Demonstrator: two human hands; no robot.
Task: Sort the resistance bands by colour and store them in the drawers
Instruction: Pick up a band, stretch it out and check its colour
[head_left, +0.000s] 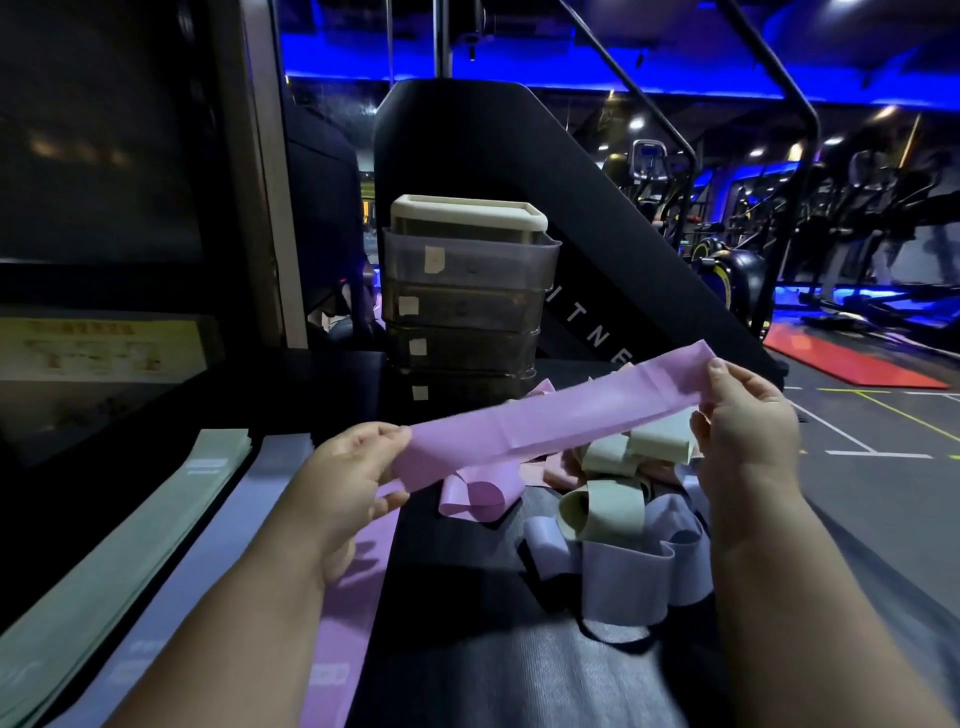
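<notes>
Head view: left hand (348, 483) at centre-left pinches one end of a lilac-pink resistance band (561, 415), thumb on top and fingers curled beneath; right hand (748, 421) at centre-right pinches the other end, thumb over the band's upper edge; the band is pulled flat between them, slanting up toward the right, held above the black mat (467, 665). Drawer unit (467, 312) stands at centre frame behind the band; smoky translucent plastic, cream top, four drawers stacked, a small white label on each front; top drawer juts forward of the ones below; contents cannot be made out. Lower left of frame: three flat sorted lots side by side; green stack (119, 561) leftmost, grey-lavender stack (208, 561) just beside it, lilac-pink band (343, 634) next, partly hidden under the left forearm. Right of centre, below the held band: loose heap of bands (623, 509) on the mat; curled pink, pale green and grey-lavender loops tangled together, touching one another. Black machine panel (597, 234) with white lettering rises behind the drawers; red floor mat (852, 358) at far right; yellow poster (104, 348) at mid-left; gym machines under blue lights in the upper right.
</notes>
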